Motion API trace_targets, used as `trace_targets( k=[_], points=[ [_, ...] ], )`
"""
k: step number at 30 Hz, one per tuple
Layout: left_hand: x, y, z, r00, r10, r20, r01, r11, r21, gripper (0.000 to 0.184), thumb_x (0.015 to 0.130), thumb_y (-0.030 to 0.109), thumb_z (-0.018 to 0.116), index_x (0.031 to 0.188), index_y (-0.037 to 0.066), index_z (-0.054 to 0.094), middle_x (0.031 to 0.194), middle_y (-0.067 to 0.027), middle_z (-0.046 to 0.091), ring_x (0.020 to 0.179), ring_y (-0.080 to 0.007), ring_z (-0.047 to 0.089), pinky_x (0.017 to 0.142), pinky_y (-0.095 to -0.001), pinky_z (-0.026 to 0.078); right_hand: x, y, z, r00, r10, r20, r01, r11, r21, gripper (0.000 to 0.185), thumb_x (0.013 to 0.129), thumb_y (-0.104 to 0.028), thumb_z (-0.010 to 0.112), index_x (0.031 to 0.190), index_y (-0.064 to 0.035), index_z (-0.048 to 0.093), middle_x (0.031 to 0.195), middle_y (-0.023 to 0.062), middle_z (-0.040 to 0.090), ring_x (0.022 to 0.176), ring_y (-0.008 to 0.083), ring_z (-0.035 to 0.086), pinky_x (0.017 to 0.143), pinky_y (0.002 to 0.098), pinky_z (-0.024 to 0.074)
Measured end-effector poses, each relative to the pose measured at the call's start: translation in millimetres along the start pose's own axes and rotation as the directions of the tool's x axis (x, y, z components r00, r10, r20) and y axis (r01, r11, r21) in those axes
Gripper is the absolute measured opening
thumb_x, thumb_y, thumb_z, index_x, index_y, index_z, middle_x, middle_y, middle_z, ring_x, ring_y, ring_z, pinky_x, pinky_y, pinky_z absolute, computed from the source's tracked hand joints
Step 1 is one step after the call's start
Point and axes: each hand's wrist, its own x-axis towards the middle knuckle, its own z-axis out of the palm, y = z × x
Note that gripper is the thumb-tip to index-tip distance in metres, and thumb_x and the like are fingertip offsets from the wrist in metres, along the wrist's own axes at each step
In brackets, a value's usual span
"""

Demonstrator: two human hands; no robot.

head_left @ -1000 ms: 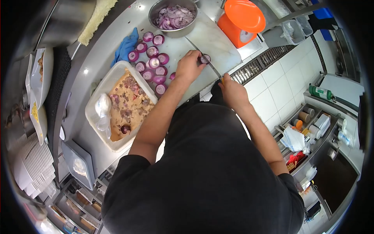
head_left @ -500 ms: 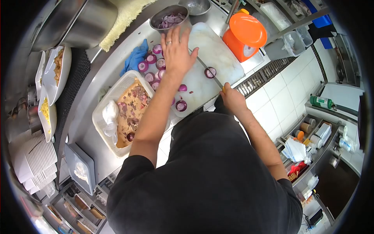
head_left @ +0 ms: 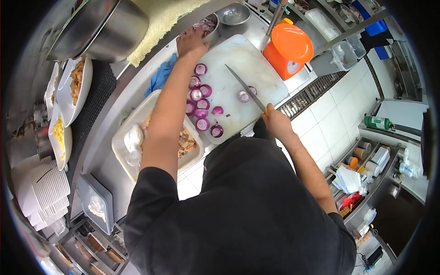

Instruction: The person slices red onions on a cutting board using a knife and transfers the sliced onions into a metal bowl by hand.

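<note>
My right hand (head_left: 278,124) is closed around the yellow handle of a kitchen knife (head_left: 243,83). Its long blade slants across the white cutting board (head_left: 240,55), beside a cut onion piece (head_left: 243,96). Another onion piece (head_left: 253,90) lies just past the blade. My left hand (head_left: 191,44) is stretched to the near left rim of a metal bowl (head_left: 213,34) of sliced red onion (head_left: 206,25). Its fingers look spread over the rim; the fingertips are partly hidden. Several halved red onions (head_left: 202,103) sit along the board's left side, below my left forearm.
A perforated white plastic basket (head_left: 120,149) with food inside stands left of the board. A blue cloth (head_left: 161,77) lies near it. Behind the board are a second metal bowl (head_left: 233,14) and an orange kitchen scale (head_left: 291,46). Large metal pots (head_left: 117,32) stand at upper left.
My left hand has moved left and away from the board, up to the onion bowl's rim. The knife stays in my right hand, with two onion pieces now visible by it. The view has shifted slightly.
</note>
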Motion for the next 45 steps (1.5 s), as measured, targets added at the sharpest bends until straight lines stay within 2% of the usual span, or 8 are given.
trace_targets(
  k=[3,9,12,16,18,30,36,45],
  points=[
    [18.3,-10.9,5.2,0.957,-0.084,0.276,0.049,0.99,0.133,0.046,0.097,0.046,0.067,0.133,0.018,0.072,0.142,-0.009,0.066,0.136,-0.0318,0.059,0.106,-0.0515,0.048,3.3,0.5,-1.0,1.0,0.005,0.002,-0.005,1.0,0.007,0.035,0.106,-0.031,0.063,0.114,-0.0003,0.05,0.085,0.0262,0.073,0.082,0.0472,0.073,0.074,0.0577,0.0577],
    [-2.5,-21.4,6.5,0.952,-0.182,0.248,0.152,0.979,0.133,0.044,0.096,0.043,0.069,0.132,0.016,0.072,0.134,-0.0089,0.069,0.13,-0.0309,0.063,0.105,-0.0528,0.049,3.2,-5.3,-1.8,1.0,0.017,-0.014,-0.017,0.999,0.043,0.035,0.106,-0.03,0.063,0.114,0.0005,0.049,0.083,0.0263,0.073,0.08,0.0472,0.073,0.072,0.0583,0.0574],
    [-60.0,6.6,-8.8,0.97,-0.135,-0.203,0.143,0.989,0.029,0.046,0.091,0.035,0.077,0.131,0.013,0.069,0.135,-0.0121,0.067,0.125,-0.0298,0.066,0.103,-0.0513,0.049,13.2,-4.6,1.2,1.0,0.012,-0.017,-0.011,0.998,0.058,0.035,0.105,-0.031,0.064,0.113,0.0006,0.05,0.083,0.0265,0.072,0.08,0.0474,0.073,0.071,0.0577,0.0575],
    [-157.4,64.1,-16.0,0.964,0.229,0.138,-0.165,0.915,-0.368,0.052,0.087,0.024,0.082,0.134,0.012,0.062,0.134,-0.0136,0.063,0.123,-0.0354,0.064,0.104,-0.0506,0.051,22.2,5.2,3.4,0.999,-0.015,-0.049,0.02,0.996,0.091,0.037,0.104,-0.033,0.065,0.113,0.0005,0.051,0.086,0.027,0.072,0.082,0.0478,0.072,0.071,0.0574,0.057],
    [-186.6,93.8,-20.9,0.919,0.217,0.33,-0.02,0.86,-0.51,0.051,0.087,0.021,0.081,0.133,0.011,0.062,0.132,-0.0141,0.063,0.122,-0.0372,0.064,0.104,-0.0488,0.052,24.1,7.4,3.4,0.998,-0.021,-0.065,0.028,0.995,0.1,0.037,0.104,-0.033,0.065,0.112,0.0003,0.052,0.087,0.027,0.072,0.083,0.048,0.072,0.072,0.0573,0.0568],
    [-176.0,108.1,24.0,0.871,0.219,0.439,0.131,0.758,-0.638,0.035,0.098,0.034,0.074,0.111,0.001,0.074,0.106,-0.0153,0.074,0.096,-0.0347,0.074,0.086,-0.0424,0.058,19.8,3.3,0.1,0.999,-0.008,-0.054,0.013,0.995,0.097,0.039,0.104,-0.035,0.065,0.113,0.0009,0.054,0.09,0.0284,0.073,0.086,0.0493,0.072,0.077,0.0584,0.0568],
    [-166.5,95.9,25.7,0.945,-0.005,0.328,0.169,0.866,-0.472,0.04,0.098,0.04,0.073,0.116,0.005,0.071,0.116,-0.0182,0.072,0.105,-0.0387,0.072,0.088,-0.0487,0.058,17.0,-5.7,-3.1,0.998,0.027,-0.058,-0.024,0.998,0.054,0.037,0.104,-0.035,0.065,0.113,-0.0001,0.054,0.089,0.0261,0.073,0.085,0.0465,0.073,0.075,0.0568,0.0578],
    [-167.4,103.0,19.9,0.9,0.226,0.372,0.08,0.755,-0.651,0.037,0.086,0.012,0.083,0.118,0.007,0.066,0.112,-0.0135,0.067,0.098,-0.0332,0.071,0.089,-0.0447,0.058,28.9,-30.6,-13.1,0.999,0.025,-0.041,-0.024,1.0,0.016,0.034,0.105,-0.032,0.063,0.114,-0.0002,0.054,0.089,0.0238,0.075,0.086,0.044,0.075,0.075,0.055,0.0589]
  ],
)
